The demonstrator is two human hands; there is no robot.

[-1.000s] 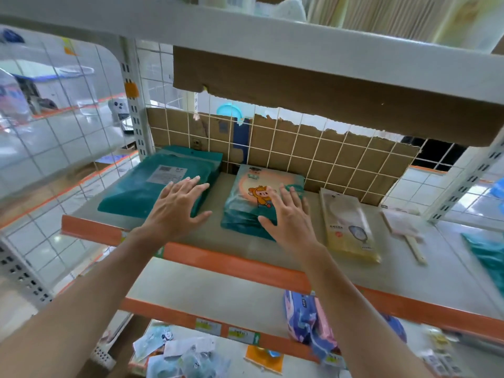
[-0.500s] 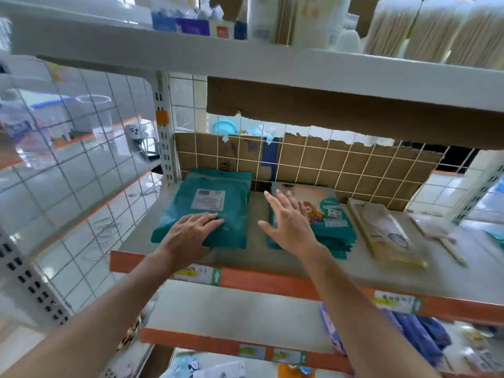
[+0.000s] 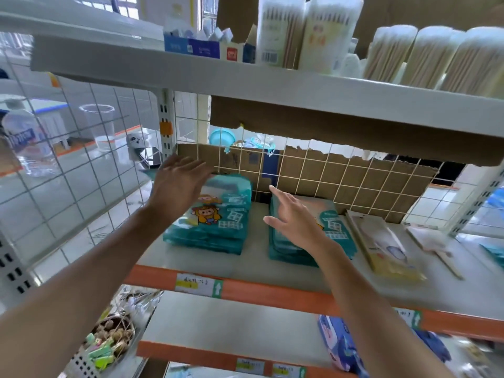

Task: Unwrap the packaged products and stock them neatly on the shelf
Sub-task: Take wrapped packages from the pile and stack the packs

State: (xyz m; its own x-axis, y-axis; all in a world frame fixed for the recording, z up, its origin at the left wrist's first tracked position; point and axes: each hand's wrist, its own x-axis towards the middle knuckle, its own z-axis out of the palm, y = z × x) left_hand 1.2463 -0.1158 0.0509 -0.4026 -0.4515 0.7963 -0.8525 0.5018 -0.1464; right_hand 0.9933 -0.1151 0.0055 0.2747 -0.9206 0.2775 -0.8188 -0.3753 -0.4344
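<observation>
Change, left hand: the left hand (image 3: 177,184) lay flat on the left pile before. Now it is lifted above it, fingers straight and spread, holding nothing.
Change, right hand: the right hand (image 3: 296,221) still hangs over the right pile, fingers apart, holding nothing.
Change, left pile: the left pile (image 3: 218,222) of teal packs showed a plain teal side with a white label. Now a cartoon child is on top.
Where the packs are: both piles lie flat on the shelf (image 3: 245,268) near its left end, close to the back edge. The right pile (image 3: 336,225) is just beside the left one, with a gap between.
Writing: the price tag (image 3: 199,285) on the orange front edge has a yellow strip, handwriting too small to read, and a white arrow on green.
Top shelf: the cotton swab packs (image 3: 281,31) show a barcode; their words are blurred.
</observation>
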